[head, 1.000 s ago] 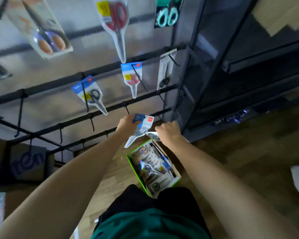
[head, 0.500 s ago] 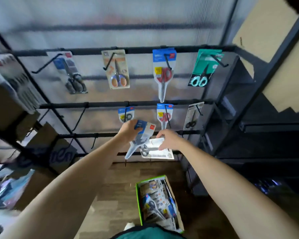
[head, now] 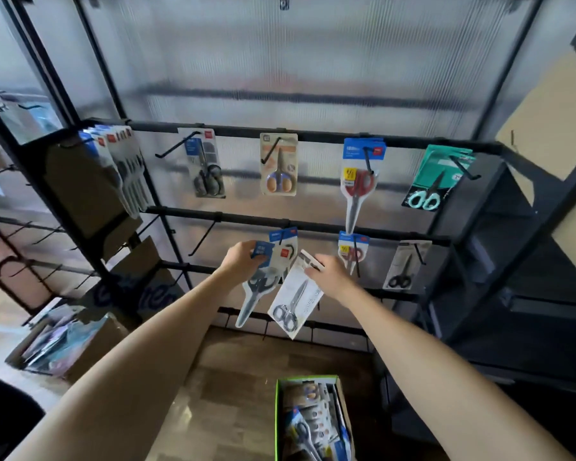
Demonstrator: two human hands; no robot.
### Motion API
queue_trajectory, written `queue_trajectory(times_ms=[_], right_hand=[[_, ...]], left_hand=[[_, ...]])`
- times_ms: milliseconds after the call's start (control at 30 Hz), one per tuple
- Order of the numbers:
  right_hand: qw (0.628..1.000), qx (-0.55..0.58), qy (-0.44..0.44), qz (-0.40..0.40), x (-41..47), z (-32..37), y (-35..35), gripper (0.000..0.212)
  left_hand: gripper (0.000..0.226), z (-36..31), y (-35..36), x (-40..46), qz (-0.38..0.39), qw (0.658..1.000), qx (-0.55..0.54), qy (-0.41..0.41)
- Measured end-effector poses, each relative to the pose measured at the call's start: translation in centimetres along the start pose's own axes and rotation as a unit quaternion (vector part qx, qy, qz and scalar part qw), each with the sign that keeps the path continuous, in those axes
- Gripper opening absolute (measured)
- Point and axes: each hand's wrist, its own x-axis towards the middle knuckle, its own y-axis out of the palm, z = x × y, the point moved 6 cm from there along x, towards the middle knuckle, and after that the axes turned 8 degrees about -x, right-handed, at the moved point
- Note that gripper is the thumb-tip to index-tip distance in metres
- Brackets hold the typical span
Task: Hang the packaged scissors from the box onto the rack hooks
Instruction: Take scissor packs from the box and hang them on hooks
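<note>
Before the rack (head: 313, 224), left hand (head: 243, 259) grips blue-carded scissors (head: 258, 281); right hand (head: 330, 272) pinches white-carded scissors (head: 295, 302).

Left hand (head: 243, 259) grips a blue-topped scissors pack (head: 258, 284) by its top edge, blades hanging down below the grip. Just to its right, the right hand (head: 330, 274) pinches a white pack (head: 295, 299), tilted. Box (head: 341, 404) of more packs sits well below both hands. Hook (head: 288, 242) right above the left grip, looks occupied I think.

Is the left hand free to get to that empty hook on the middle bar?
Probably yes: the empty hook juts out just left of the left hand, nothing between them, though the hand holds a blue pack.
</note>
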Motion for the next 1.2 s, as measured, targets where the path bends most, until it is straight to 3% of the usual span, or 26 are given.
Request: queue_trajectory(times_ms=[133,267,567,767,967,1200], right_hand=[[1.000,0.010,0.004,-0.009,0.5,1.1,1.1,0.003],[0.999,-0.010,0.032,-0.026,1.9,1.8,3.0,0.014],[0.997,-0.067,0.046,0.012,3.8,4.2,8.0,0.011],[0.996,-0.069,0.056,0.027,3.8,5.6,9.8,0.027],[0.991,-0.111,0.059,0.038,3.8,5.9,11.6,0.016],[0.990,-0.126,0.063,0.024,4.6,7.2,14.3,0.038]], left_hand=[[0.029,1.4,-0.7,0.3,0.004,1.000,-0.010,0.003],[0.030,3.4,-1.5,1.2,0.025,1.000,-0.011,0.001],[0.027,7.2,-3.9,4.3,0.083,0.996,-0.002,0.019],[0.026,9.0,-4.5,5.9,0.124,0.992,-0.013,0.037],[0.029,10.6,-5.0,6.4,0.151,0.988,-0.030,0.030],[0.030,13.3,-6.2,5.8,0.168,0.984,-0.061,0.017]])
